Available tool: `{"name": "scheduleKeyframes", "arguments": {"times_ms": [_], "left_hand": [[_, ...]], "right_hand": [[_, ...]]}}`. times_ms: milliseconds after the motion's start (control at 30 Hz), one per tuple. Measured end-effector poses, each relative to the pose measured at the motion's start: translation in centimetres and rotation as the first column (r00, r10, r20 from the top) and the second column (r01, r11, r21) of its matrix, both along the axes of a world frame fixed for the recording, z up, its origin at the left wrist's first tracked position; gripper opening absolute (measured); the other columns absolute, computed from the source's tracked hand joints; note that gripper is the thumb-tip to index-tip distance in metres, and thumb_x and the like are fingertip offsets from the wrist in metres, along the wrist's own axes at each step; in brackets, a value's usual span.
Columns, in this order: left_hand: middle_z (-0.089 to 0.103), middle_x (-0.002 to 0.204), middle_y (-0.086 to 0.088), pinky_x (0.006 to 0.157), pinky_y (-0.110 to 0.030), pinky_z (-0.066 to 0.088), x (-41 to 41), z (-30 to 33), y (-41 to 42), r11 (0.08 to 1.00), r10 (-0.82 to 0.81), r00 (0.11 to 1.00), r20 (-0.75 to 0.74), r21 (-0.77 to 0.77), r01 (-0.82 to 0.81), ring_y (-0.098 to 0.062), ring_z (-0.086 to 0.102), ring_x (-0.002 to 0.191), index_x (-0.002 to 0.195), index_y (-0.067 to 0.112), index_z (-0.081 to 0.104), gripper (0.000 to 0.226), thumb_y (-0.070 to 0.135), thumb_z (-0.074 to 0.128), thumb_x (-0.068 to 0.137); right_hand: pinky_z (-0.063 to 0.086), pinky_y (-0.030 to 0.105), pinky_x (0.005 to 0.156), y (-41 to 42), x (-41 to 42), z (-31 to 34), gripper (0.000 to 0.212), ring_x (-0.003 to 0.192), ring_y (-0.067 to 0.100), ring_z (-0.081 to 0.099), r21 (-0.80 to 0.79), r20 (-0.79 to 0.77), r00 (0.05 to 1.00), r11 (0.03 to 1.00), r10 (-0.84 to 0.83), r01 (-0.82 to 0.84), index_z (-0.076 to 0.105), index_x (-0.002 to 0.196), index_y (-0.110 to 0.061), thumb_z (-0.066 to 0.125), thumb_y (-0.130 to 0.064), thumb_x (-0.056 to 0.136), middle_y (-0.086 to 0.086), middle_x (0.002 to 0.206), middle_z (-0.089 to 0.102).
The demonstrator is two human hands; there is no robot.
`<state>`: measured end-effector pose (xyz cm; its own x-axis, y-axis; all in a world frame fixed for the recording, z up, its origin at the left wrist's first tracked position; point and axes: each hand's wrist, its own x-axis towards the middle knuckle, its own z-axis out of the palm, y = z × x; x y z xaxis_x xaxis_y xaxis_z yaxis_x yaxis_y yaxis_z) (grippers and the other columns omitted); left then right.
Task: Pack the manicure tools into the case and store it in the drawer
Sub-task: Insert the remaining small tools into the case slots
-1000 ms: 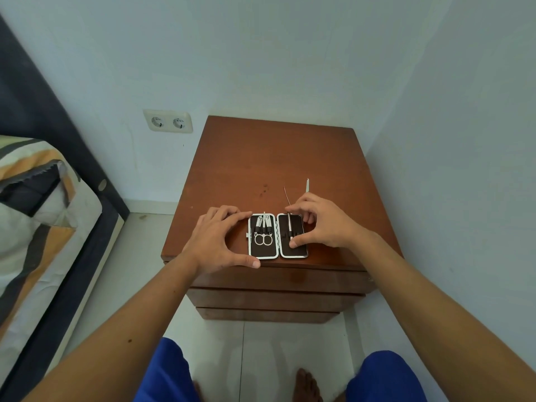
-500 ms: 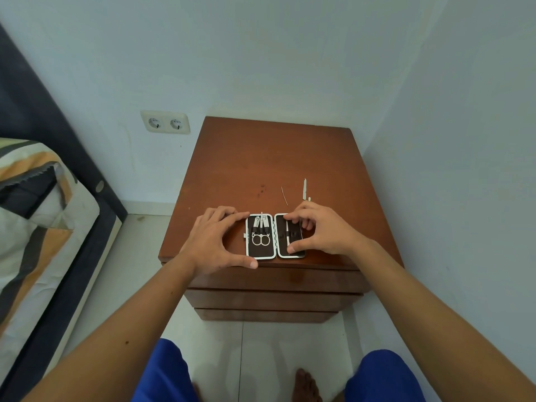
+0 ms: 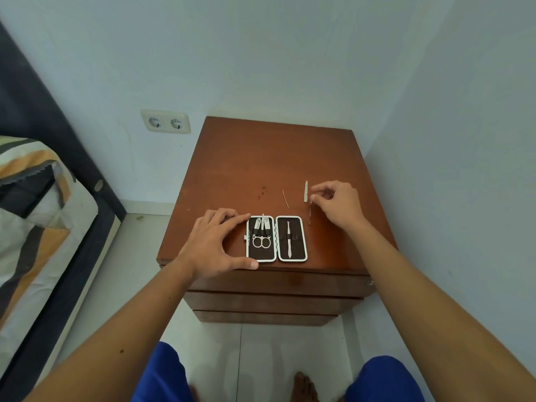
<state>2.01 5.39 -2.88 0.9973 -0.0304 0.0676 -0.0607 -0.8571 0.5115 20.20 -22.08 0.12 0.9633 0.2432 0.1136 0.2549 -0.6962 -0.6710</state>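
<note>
The open case [image 3: 276,238] is braced flat near the surface's [image 3: 275,158] front edge by the left hand [image 3: 216,242], fingers spread against its left side, so slots stay reachable. A thin tool [image 3: 310,211] is pinched by the right hand [image 3: 336,203], seemingly for packing.

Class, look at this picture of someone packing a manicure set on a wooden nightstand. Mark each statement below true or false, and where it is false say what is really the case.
1. The case lies open on the nightstand. True.
2. The scissors sit in the case's right half. False: they are in the left half.
3. The right hand pinches a thin tool beside the case. True.
4. The left hand is lifted clear of the case. False: its fingers and thumb touch the case's left edge.
5. Every tool is packed. False: a white file and a thin pin lie loose on the nightstand.
</note>
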Motion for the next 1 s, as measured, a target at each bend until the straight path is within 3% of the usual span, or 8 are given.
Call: {"name": "scheduleKeyframes", "arguments": {"times_ms": [133, 333, 533, 733, 1000], "left_hand": [[0.041, 0.141, 0.018, 0.112, -0.032, 0.025, 0.0, -0.1, 0.0, 1.0, 0.001, 1.0, 0.007, 0.004, -0.001, -0.007, 0.031, 0.132, 0.155, 0.041, 0.041, 0.118, 0.1, 0.06, 0.055], [0.042, 0.141, 0.017, 0.111, -0.031, 0.024, 0.1, -0.2, 0.0, 1.0, 0.003, 1.0, 0.018, 0.007, -0.003, -0.008, 0.032, 0.133, 0.155, 0.041, 0.041, 0.119, 0.101, 0.06, 0.054], [0.04, 0.142, 0.019, 0.113, -0.032, 0.024, 0.1, -0.1, 0.0, 1.0, 0.0, 1.0, 0.005, -0.002, 0.0, -0.007, 0.031, 0.133, 0.156, 0.042, 0.039, 0.119, 0.101, 0.06, 0.054], [0.04, 0.142, 0.019, 0.113, -0.031, 0.022, 0.1, -0.2, 0.0, 1.0, 0.002, 1.0, 0.006, -0.004, -0.002, -0.007, 0.031, 0.134, 0.155, 0.042, 0.04, 0.118, 0.1, 0.062, 0.055], [0.041, 0.14, 0.019, 0.115, -0.034, 0.024, 0.1, 0.0, 0.0, 1.0, 0.002, 1.0, 0.01, -0.003, -0.002, -0.008, 0.032, 0.134, 0.155, 0.041, 0.042, 0.119, 0.1, 0.062, 0.054]], "right_hand": [[0.04, 0.006, 0.066, 0.1, 1.4, -0.1, 0.024, 0.073, -0.003, 0.057, -0.038, -0.054, 0.998, 0.999, -0.027, 0.025, 0.081, 0.113, -0.017, 0.083, -0.023, 0.09, -0.007, 0.09, 0.07], [0.042, 0.017, 0.071, -0.1, 2.7, -0.1, 0.063, 0.08, 0.007, 0.054, -0.059, -0.139, 0.983, 0.989, 0.123, -0.132, 0.066, 0.139, -0.021, 0.089, -0.036, 0.082, -0.001, 0.108, 0.065], [0.042, 0.025, 0.073, -0.1, 4.6, 0.7, 0.09, 0.088, 0.01, 0.056, -0.186, -0.239, 0.953, 0.955, 0.186, -0.233, 0.048, 0.156, -0.029, 0.09, -0.046, 0.078, -0.002, 0.104, 0.059], [0.041, 0.029, 0.07, 0.1, 5.3, 1.4, 0.076, 0.084, 0.013, 0.056, -0.198, -0.294, 0.932, 0.941, 0.212, -0.276, 0.06, 0.143, -0.035, 0.091, -0.048, 0.076, -0.003, 0.097, 0.057], [0.047, 0.022, 0.07, -0.1, 3.5, 1.0, 0.065, 0.07, 0.009, 0.057, 0.061, -0.218, 0.952, 0.976, 0.216, -0.207, 0.068, 0.128, -0.027, 0.098, -0.022, 0.071, -0.004, 0.092, 0.076]]}}
